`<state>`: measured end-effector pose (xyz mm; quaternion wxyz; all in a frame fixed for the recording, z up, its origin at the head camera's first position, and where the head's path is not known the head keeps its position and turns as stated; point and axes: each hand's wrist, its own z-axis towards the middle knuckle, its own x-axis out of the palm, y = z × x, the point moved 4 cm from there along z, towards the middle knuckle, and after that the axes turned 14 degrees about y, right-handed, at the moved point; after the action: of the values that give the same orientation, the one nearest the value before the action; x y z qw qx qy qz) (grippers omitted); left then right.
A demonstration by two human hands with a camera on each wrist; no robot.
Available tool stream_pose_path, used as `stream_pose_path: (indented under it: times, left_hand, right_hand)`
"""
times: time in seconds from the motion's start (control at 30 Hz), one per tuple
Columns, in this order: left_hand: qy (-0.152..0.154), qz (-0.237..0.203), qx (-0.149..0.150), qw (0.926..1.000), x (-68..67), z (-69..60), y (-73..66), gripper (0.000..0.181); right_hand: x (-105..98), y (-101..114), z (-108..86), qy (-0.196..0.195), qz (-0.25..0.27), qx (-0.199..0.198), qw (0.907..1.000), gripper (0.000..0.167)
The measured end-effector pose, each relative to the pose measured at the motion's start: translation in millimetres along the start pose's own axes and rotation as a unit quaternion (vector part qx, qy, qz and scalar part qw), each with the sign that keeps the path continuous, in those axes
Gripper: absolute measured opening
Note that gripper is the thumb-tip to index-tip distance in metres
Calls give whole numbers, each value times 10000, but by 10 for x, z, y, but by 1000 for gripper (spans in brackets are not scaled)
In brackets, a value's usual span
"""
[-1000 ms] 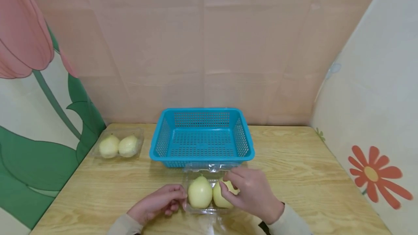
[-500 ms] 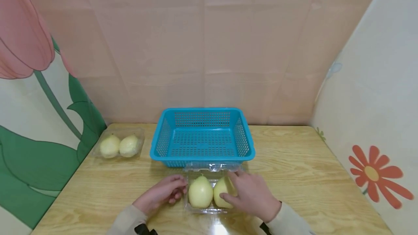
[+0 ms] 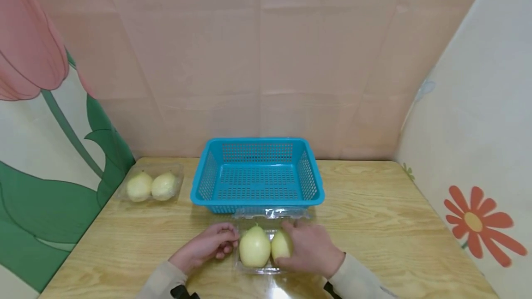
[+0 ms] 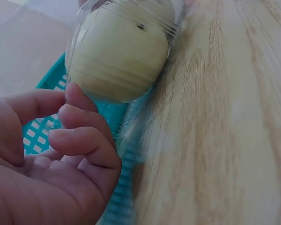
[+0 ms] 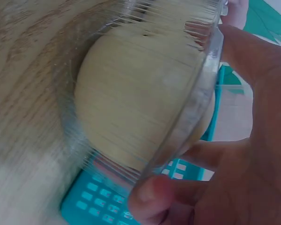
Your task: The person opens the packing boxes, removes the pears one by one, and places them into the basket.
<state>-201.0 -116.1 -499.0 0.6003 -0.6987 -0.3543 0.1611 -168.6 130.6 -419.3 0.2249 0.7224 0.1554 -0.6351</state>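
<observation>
Two pale yellow pears sit side by side in an open clear plastic clamshell box [image 3: 272, 271] at the table's front. My left hand [image 3: 209, 245] pinches the box's left rim between thumb and forefinger, beside the left pear [image 3: 255, 246]; its other fingers are curled. My right hand [image 3: 312, 249] reaches over the box's right side, with thumb and fingers around the right pear [image 3: 281, 246] and covering much of it. In the right wrist view, that pear [image 5: 131, 98] shows through the clear wall, and some fingertips [image 5: 152, 194] lie outside the rim.
A blue perforated basket [image 3: 257, 201] stands just behind the box, whose raised lid [image 3: 270, 212] lies against its front. Another clear box [image 3: 179, 170] with two pears is at the back left. Fabric walls enclose the wooden table [image 3: 374, 206].
My right hand has come down from above the right pear and closed around it, shifting slightly left. The left hand stays at the box's left rim.
</observation>
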Motion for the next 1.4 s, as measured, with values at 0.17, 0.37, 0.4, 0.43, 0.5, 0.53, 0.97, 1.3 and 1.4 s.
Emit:
stream_pose_path:
  times: [0.17,0.37,0.4,0.43,0.5,0.53,0.97,1.3,1.4]
  left_hand:
    - [52,-36,16,10000,16,-41,-6,1]
    - [222,-60,82,9997,28,-73,-2,5]
    - [241,-54,86,9997,28,-79,-1,5]
    - [251,-46,89,9996,28,-85,0,5]
    - [254,-38,88,9996,26,-97,2,6]
    - [251,-36,85,9996,25,-103,2,7]
    - [308,33,111,9995,-10,-154,28,6]
    - [346,47,91,9993,-22,-173,34,5]
    - [329,99,67,9994,-37,-180,29,5]
  right_hand:
    - [34,-30,26,78,60,-148,9998,66]
    - [68,-68,15,40,280,-233,9993,67]
    - [65,-73,8,23,347,-244,9991,66]
    - [57,-75,1,1,412,-274,9988,65]
    - [31,-80,-14,-27,569,-328,9978,63]
    - [15,-82,-21,-46,617,-349,9975,63]
    - [-156,-93,-139,-97,770,-530,9956,69]
    - [-301,-142,-290,-216,938,-720,9927,65]
    - [-332,-185,-323,-169,1023,-667,9924,64]
